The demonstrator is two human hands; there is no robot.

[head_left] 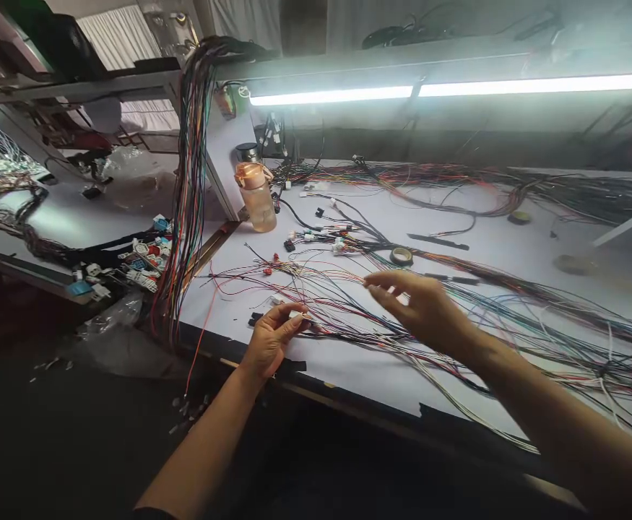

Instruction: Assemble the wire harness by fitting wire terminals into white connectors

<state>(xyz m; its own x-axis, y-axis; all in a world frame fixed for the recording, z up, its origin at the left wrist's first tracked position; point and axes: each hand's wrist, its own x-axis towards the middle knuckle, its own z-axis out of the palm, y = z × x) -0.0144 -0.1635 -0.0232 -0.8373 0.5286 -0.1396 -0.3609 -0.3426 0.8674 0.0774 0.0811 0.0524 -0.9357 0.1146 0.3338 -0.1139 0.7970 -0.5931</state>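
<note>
My left hand (pixel 268 342) is near the table's front edge, thumb and fingers pinched on a small white connector (pixel 295 314). Dark and red wires (pixel 326 331) run rightward from beside it. Across from it, my right hand (pixel 416 303) hovers over the wire bundle, its thumb and index fingertips closed on a thin orange wire (pixel 351 275). Loose red and pink wires (pixel 240 289) spread over the white tabletop (pixel 348 361) around both hands. Small red connectors (pixel 268 271) lie behind my left hand.
A roll of tape (pixel 401 255) lies behind my right hand. A water bottle (pixel 258 195) stands at the back left. Hanging wires (pixel 190 180) drape over the left post, and a lamp tube (pixel 337 95) crosses above. Bundled cables (pixel 537 289) extend rightward.
</note>
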